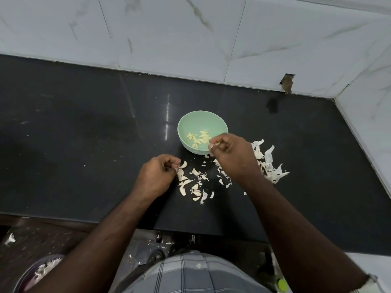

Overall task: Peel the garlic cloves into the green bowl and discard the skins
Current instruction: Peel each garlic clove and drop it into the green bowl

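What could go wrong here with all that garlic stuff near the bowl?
The right hand hangs over the rim of the green bowl, and loose skins lie right beside it, so a flake could drop in among the peeled cloves. The unpeeled cloves lie mixed with flakes near the left hand, so one might get thrown away. Scraps could also fall off the counter edge.

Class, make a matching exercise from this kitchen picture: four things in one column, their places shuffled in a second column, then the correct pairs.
Things:
1. peeled cloves
2. pile of skins
3. right hand
4. left hand

Places:
A. on the counter, right of the green bowl
B. at the bowl's near rim
C. inside the bowl
D. by the unpeeled cloves, in front of the bowl

Pairs: 1-C, 2-A, 3-B, 4-D
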